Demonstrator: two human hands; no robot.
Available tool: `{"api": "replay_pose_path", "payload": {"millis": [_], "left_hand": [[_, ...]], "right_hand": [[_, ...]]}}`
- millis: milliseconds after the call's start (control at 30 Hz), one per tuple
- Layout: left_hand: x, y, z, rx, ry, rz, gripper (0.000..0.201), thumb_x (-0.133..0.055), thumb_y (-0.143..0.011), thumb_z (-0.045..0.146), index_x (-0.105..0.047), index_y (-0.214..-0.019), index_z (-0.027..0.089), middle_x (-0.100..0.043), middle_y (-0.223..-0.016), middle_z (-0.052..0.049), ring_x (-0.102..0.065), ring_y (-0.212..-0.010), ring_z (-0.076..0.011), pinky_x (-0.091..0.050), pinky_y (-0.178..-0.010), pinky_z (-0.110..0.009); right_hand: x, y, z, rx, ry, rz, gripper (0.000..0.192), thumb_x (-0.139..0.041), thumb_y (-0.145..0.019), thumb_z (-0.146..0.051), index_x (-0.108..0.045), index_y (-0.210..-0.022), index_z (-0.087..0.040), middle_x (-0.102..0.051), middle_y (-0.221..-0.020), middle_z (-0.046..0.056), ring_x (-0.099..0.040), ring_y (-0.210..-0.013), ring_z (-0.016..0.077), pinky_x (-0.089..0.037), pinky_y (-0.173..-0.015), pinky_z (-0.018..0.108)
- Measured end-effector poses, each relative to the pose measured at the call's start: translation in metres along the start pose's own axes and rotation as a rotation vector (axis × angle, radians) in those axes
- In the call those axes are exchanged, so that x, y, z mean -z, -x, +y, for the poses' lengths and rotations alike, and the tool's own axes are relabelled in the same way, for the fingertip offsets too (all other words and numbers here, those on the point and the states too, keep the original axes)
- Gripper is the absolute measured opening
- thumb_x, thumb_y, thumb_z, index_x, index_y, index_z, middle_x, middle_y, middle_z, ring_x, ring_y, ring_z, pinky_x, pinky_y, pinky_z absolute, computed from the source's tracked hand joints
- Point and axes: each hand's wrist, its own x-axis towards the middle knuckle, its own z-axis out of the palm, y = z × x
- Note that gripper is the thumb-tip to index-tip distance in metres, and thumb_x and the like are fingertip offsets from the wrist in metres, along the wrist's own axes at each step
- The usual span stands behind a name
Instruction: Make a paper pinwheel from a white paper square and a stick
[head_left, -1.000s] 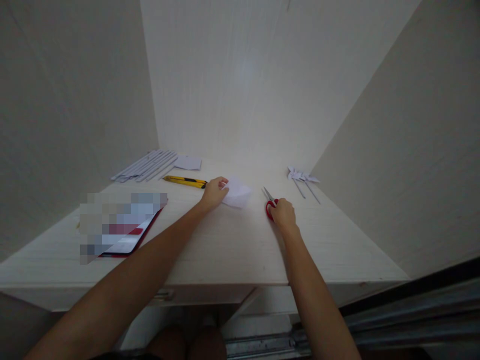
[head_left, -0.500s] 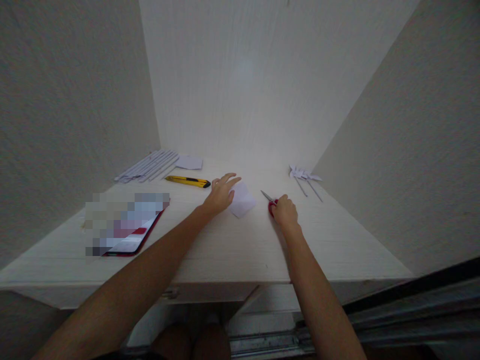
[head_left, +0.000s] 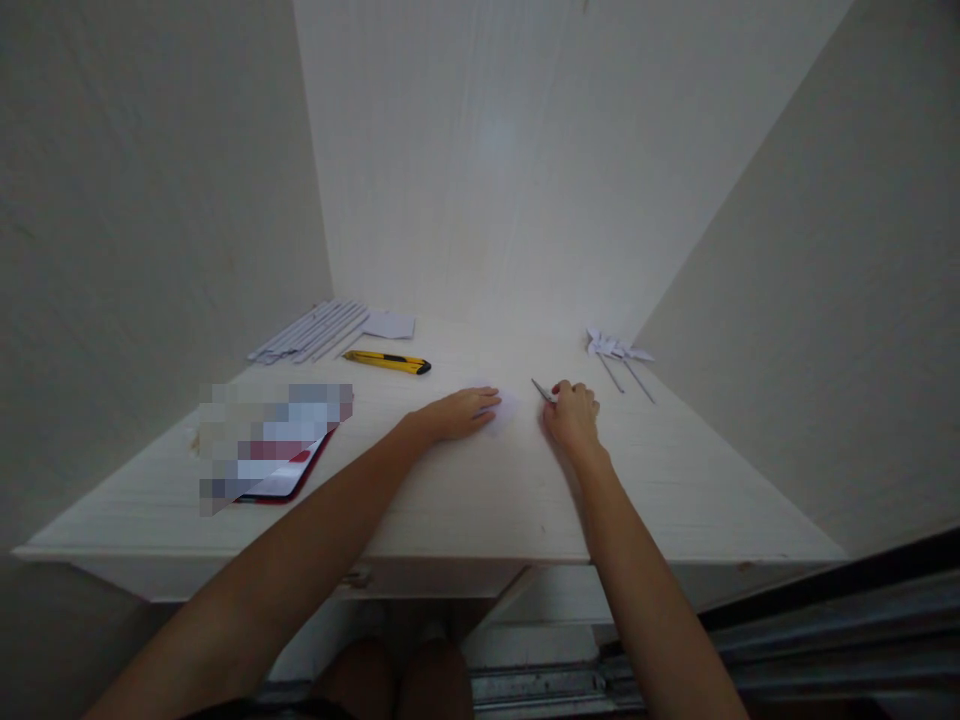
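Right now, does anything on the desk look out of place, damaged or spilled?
Nothing stands out. The left hand lies flat on the white paper; the right hand covers the red scissors. Nothing is spilled.

You are at a small craft or study nook in what looks like a home: a pale wood-grain desk [head_left: 465, 490] boxed in by plain walls on the left, back and right. On it lie paper-craft supplies: a row of rolled white paper sticks [head_left: 311, 331] at the back left, a yellow utility knife [head_left: 388, 361] beside them, folded paper pinwheels [head_left: 616, 350] at the back right, and a red-cased tablet [head_left: 279, 470] near the left edge. A sliding-door track [head_left: 675, 665] runs along the floor below, on the right.
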Motion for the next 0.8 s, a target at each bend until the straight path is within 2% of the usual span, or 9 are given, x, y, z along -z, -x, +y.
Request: {"api": "replay_pose_path", "payload": {"millis": [100, 200, 267, 567, 700, 800], "left_hand": [[0.001, 0.000, 0.001, -0.014, 0.011, 0.000, 0.043, -0.034, -0.089, 0.029, -0.043, -0.126, 0.009, -0.038, -0.136, -0.015, -0.034, -0.127, -0.0190, -0.025, -0.105, -0.034], [0.001, 0.000, 0.001, -0.012, 0.031, 0.032, 0.043, -0.035, -0.088, 0.028, -0.044, -0.126, 0.010, -0.040, -0.135, -0.015, -0.037, -0.125, -0.0194, -0.027, -0.105, -0.034], [0.000, 0.001, -0.001, -0.007, 0.045, 0.054, 0.041, -0.035, -0.088, 0.027, -0.044, -0.125, 0.012, -0.041, -0.135, -0.014, -0.038, -0.125, -0.0196, -0.028, -0.104, -0.036], [0.001, 0.001, -0.003, -0.072, 0.122, 0.125, 0.036, -0.035, -0.089, 0.028, -0.052, -0.117, 0.015, -0.050, -0.127, -0.011, -0.046, -0.118, -0.0179, -0.032, -0.102, -0.034], [-0.001, -0.001, -0.009, -0.055, 0.135, 0.121, 0.034, -0.036, -0.087, 0.019, -0.052, -0.117, 0.012, -0.049, -0.128, -0.012, -0.045, -0.119, -0.0177, -0.031, -0.103, -0.034], [-0.003, -0.002, -0.013, -0.016, 0.134, 0.151, 0.035, -0.035, -0.085, 0.014, -0.052, -0.117, 0.013, -0.050, -0.127, -0.011, -0.045, -0.118, -0.0167, -0.032, -0.102, -0.034]], "right_hand": [[-0.002, 0.000, -0.004, 0.246, -0.162, 0.038, 0.031, -0.045, -0.074, -0.009, -0.058, -0.100, -0.017, -0.051, -0.104, 0.013, -0.042, -0.101, 0.0268, -0.032, -0.079, 0.039], [-0.004, 0.004, -0.010, 0.497, -0.262, -0.044, 0.032, -0.043, -0.071, -0.005, -0.060, -0.094, -0.020, -0.052, -0.099, 0.009, -0.041, -0.099, 0.0230, -0.031, -0.079, 0.037], [-0.007, 0.007, -0.015, 0.585, -0.274, -0.113, 0.032, -0.044, -0.070, -0.004, -0.061, -0.092, -0.021, -0.052, -0.098, 0.008, -0.041, -0.098, 0.0223, -0.030, -0.079, 0.037], [-0.011, 0.009, -0.022, 0.665, -0.301, -0.209, 0.032, -0.047, -0.075, -0.009, -0.056, -0.104, -0.020, -0.053, -0.106, 0.008, -0.042, -0.103, 0.0214, -0.031, -0.084, 0.038], [-0.009, 0.010, -0.018, 0.701, -0.326, -0.232, 0.043, -0.043, -0.070, 0.001, -0.055, -0.105, -0.020, -0.053, -0.113, 0.007, -0.041, -0.109, 0.0201, -0.030, -0.088, 0.038], [-0.007, 0.011, -0.018, 0.704, -0.342, -0.219, 0.036, -0.048, -0.073, -0.004, -0.057, -0.104, -0.022, -0.052, -0.116, 0.007, -0.041, -0.111, 0.0212, -0.029, -0.089, 0.040]]}}
